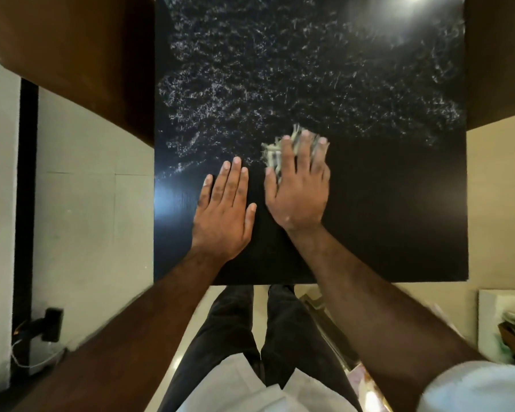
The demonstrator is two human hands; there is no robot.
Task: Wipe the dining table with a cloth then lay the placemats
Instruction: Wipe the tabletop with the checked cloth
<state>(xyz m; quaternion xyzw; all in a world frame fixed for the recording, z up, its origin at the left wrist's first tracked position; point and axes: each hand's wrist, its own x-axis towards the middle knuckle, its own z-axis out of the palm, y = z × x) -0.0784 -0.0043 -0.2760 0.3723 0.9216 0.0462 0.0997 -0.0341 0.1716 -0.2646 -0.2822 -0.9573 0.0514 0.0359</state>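
A black dining table (384, 203) fills the middle of the head view, with pale streaky smears over its far half and a dark bare near half. My right hand (299, 185) lies flat, fingers spread, pressing a small striped cloth (272, 154) onto the tabletop; the cloth is blurred and mostly hidden under the fingers. My left hand (225, 211) rests palm down on the table just left of it, fingers together and holding nothing. No placemats are in view.
Brown chair backs stand at the left (72, 55) and right (500, 60) of the table. Pale floor tiles surround it. A white box with clutter (506, 325) sits at the lower right. A black plug with cables (52, 324) is at the lower left.
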